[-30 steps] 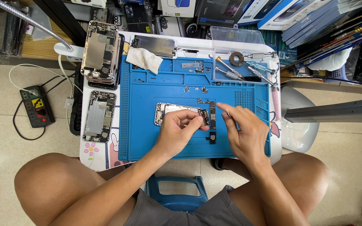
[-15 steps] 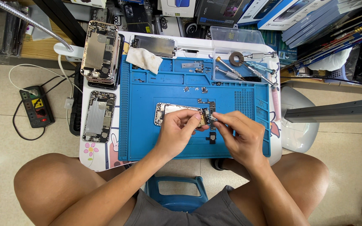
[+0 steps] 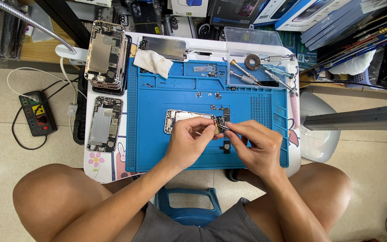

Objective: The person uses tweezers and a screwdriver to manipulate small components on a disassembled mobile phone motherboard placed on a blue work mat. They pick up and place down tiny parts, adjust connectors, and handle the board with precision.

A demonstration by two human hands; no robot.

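Observation:
An opened phone chassis (image 3: 185,117) lies in the middle of the blue work mat (image 3: 157,96). My left hand (image 3: 189,142) grips its near edge, thumb and fingers pinching by the right end. My right hand (image 3: 255,145) meets it there, fingers closed on a thin metal tool that looks like tweezers (image 3: 224,127), its tip at the chassis's right end. A small black part (image 3: 226,144) lies on the mat just below the two hands. Tiny loose parts (image 3: 211,95) sit on the mat above the chassis.
A stack of phone housings (image 3: 107,54) and one single housing (image 3: 105,123) lie left of the mat. A white cloth (image 3: 153,61), a metal plate (image 3: 164,47), and a clear tray (image 3: 275,45) with screwdrivers (image 3: 247,77) sit at the back. A power strip (image 3: 36,113) lies on the floor.
My right hand has moved left and down to meet my left hand at the chassis's right end. The pointing finger has curled in around the tool. The chassis stays put.

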